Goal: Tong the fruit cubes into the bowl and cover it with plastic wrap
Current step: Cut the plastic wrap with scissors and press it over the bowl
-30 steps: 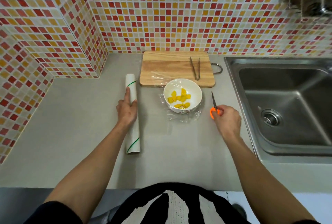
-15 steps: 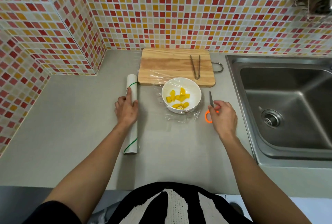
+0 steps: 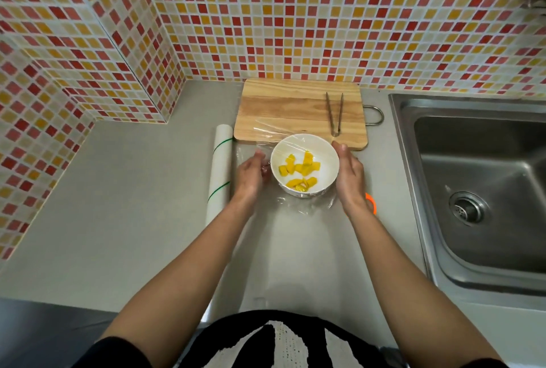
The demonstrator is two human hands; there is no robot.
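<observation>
The white bowl (image 3: 304,165) of yellow fruit cubes (image 3: 300,169) sits on the grey counter (image 3: 133,205), its far rim at the wooden board's (image 3: 295,110) near edge. Clear wrap (image 3: 304,205) covers it and spreads past its rim. The left hand (image 3: 251,174) and right hand (image 3: 348,174) press its sides with nearly straight fingers. The roll (image 3: 220,169) lies left of the bowl, tongs (image 3: 334,113) behind it, the sink (image 3: 478,190) off to the right.

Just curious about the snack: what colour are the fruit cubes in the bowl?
Yellow fruit cubes, inside the white bowl; the head view shows them.
</observation>
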